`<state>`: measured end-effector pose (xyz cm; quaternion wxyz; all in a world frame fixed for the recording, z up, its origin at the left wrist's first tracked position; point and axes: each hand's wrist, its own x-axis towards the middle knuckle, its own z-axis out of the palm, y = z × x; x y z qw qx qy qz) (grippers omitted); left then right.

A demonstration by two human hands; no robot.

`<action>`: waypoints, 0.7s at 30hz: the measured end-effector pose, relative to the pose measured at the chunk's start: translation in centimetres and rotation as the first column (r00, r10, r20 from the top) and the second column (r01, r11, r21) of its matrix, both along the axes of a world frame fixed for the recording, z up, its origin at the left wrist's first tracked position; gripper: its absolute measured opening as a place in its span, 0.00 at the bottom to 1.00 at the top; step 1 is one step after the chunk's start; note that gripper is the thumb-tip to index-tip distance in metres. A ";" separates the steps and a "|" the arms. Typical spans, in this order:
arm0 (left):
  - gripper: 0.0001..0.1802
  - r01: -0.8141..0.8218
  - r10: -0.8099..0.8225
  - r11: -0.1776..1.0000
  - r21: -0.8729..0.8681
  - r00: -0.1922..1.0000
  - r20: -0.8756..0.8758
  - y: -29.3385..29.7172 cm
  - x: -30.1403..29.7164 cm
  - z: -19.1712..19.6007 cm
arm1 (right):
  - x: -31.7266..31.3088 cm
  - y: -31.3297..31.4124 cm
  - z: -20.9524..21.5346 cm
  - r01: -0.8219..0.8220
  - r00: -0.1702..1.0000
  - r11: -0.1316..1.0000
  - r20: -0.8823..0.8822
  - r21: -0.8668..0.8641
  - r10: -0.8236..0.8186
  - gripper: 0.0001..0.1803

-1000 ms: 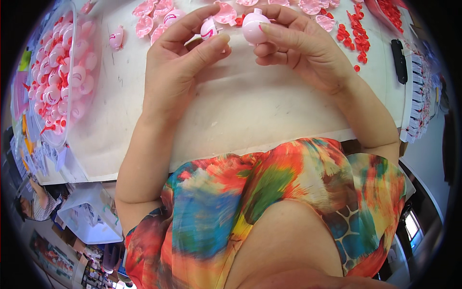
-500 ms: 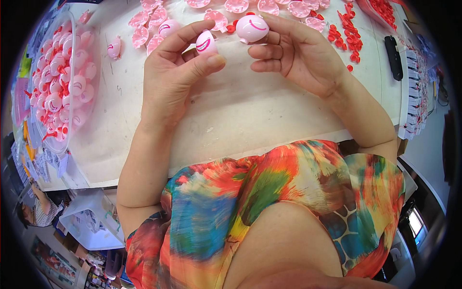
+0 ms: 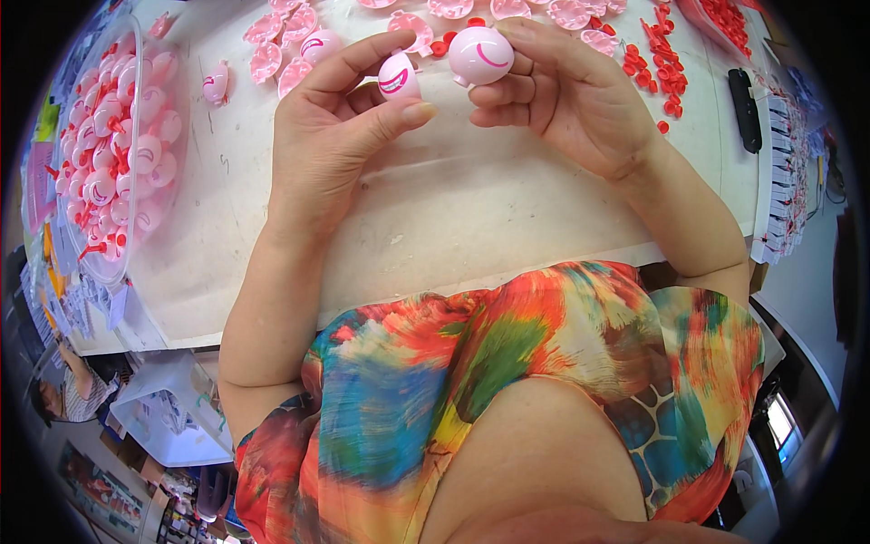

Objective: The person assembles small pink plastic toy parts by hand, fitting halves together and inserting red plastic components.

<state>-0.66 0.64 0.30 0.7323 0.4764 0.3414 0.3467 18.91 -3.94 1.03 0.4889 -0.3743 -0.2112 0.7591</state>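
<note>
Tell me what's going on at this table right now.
A person sits at a white worktable with a pink plastic shell piece in each hand. The left hand pinches a small pink half-shell with a darker curved mark; the right hand holds a rounder pink shell close beside it. More loose pink shells and small red parts lie along the far edge, and a clear tub of assembled pink pieces sits at the left.

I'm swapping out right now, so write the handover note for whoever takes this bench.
Left hand: pinches a pink shell half between thumb and fingers.
Right hand: holds a second pink shell piece at the fingertips.
The two pieces are close together but not joined.
Clear tub at left holds finished pink balls.
Loose pink halves and small red parts lie on the white table.
</note>
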 end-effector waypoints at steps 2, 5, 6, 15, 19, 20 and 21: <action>0.25 -0.005 0.005 1.000 0.011 1.000 -0.002 0.0 0.0 0.1 | 0.0 0.0 0.0 -0.007 1.000 1.000 0.028 0.016 0.007 0.17; 0.25 0.005 -0.005 1.000 0.023 1.000 0.003 0.0 -0.1 -0.1 | -0.2 0.0 0.3 0.007 1.000 0.999 0.019 0.032 -0.008 0.17; 0.25 0.006 -0.006 1.000 0.027 1.000 0.007 0.0 -0.1 -0.1 | -0.2 0.0 0.2 0.007 1.000 0.999 0.019 0.031 -0.007 0.17; 0.26 0.041 -0.042 0.999 0.007 0.998 0.042 0.0 -0.3 -0.2 | -0.3 0.2 0.1 -0.020 0.998 0.998 0.057 0.055 0.016 0.18; 0.25 0.043 -0.044 0.998 0.039 0.999 0.030 -0.1 -0.2 -0.2 | -0.4 0.1 0.2 -0.011 0.996 0.999 0.085 0.049 0.006 0.17; 0.25 0.043 -0.044 0.998 0.039 0.999 0.030 -0.1 -0.2 -0.2 | -0.5 0.1 0.3 -0.003 0.997 0.999 0.079 0.052 -0.001 0.17; 0.25 0.045 -0.046 0.998 0.038 0.999 0.028 -0.1 -0.2 -0.2 | -0.5 0.1 0.3 -0.003 0.997 0.999 0.079 0.052 -0.001 0.17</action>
